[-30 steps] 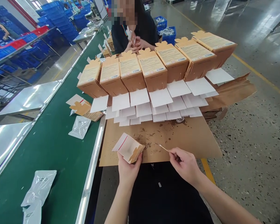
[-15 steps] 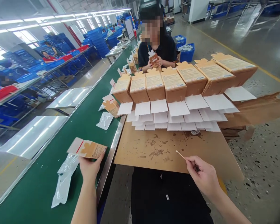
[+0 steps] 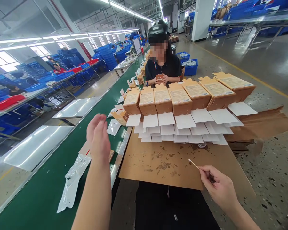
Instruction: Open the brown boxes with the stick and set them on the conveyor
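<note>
My left hand is raised over the green belt with its fingers stretched out and nothing in it. Behind and below it lies a brown carton, mostly hidden by the hand and forearm. A clear plastic pouch rests on the belt beside that carton. Over the brown board, my right hand pinches a thin cotton swab by one end, its white tip pointing up and left. Past the board's bare part stand rows of brown cartons with white flaps sticking out toward me.
The green belt runs along my left, with a metal edge. Farther up it are another pouch and an open carton. The board has dark stains. Across from me a person holds a small brown box.
My left hand has let go of the carton, leaving it on the belt, and moved up and forward. My right hand still holds the swab. The view has tilted up slightly.
</note>
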Demonstrator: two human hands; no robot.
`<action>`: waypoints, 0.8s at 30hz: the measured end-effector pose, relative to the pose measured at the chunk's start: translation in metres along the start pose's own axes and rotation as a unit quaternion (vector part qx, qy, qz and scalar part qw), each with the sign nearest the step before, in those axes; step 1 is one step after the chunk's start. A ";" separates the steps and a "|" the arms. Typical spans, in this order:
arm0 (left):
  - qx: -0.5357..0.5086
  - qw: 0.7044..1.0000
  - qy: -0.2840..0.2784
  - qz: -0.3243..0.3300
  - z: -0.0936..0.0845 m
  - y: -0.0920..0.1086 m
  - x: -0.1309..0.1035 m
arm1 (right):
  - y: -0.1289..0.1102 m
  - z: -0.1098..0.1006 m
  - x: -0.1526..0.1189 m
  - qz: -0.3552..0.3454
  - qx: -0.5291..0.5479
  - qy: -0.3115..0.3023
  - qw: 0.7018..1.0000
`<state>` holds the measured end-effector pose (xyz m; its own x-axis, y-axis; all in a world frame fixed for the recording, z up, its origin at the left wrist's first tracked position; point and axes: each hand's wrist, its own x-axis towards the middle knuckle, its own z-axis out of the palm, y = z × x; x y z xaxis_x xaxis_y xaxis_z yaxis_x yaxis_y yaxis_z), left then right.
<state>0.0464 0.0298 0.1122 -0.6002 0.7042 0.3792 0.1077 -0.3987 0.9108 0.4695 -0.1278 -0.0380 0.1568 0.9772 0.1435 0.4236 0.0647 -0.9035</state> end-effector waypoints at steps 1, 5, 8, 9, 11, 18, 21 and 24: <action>-0.001 0.998 -0.042 -0.039 0.025 0.004 0.023 | -0.001 0.000 0.001 -0.002 0.002 0.000 1.000; 0.035 0.967 -0.121 -0.222 0.103 0.009 0.074 | 0.000 0.003 -0.005 -0.006 0.004 0.054 0.999; 0.048 0.933 -0.158 -0.319 0.127 0.008 0.071 | 0.003 -0.001 -0.012 0.007 -0.009 0.097 0.995; 0.042 0.927 -0.166 -0.334 0.128 0.009 0.068 | 0.004 -0.005 -0.014 0.013 -0.016 0.106 0.994; 0.019 0.928 -0.164 -0.334 0.122 0.015 0.064 | 0.004 -0.016 -0.013 0.017 -0.030 0.102 0.994; -0.050 0.977 -0.201 -0.043 0.048 0.070 0.028 | -0.003 -0.045 0.034 -0.027 -0.166 0.077 0.983; -0.037 0.984 -0.170 -0.047 0.007 0.075 -0.021 | -0.006 -0.045 0.059 -0.043 -0.225 0.039 0.973; -0.006 0.978 -0.101 -0.181 -0.033 0.041 -0.079 | -0.006 -0.042 0.078 -0.035 -0.249 -0.010 0.968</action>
<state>0.0721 -0.0613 0.1140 -0.4276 0.9020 0.0588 -0.0927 -0.1085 0.9898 0.5164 -0.0603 -0.0042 0.0958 0.9781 0.1849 0.8115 0.0308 -0.5836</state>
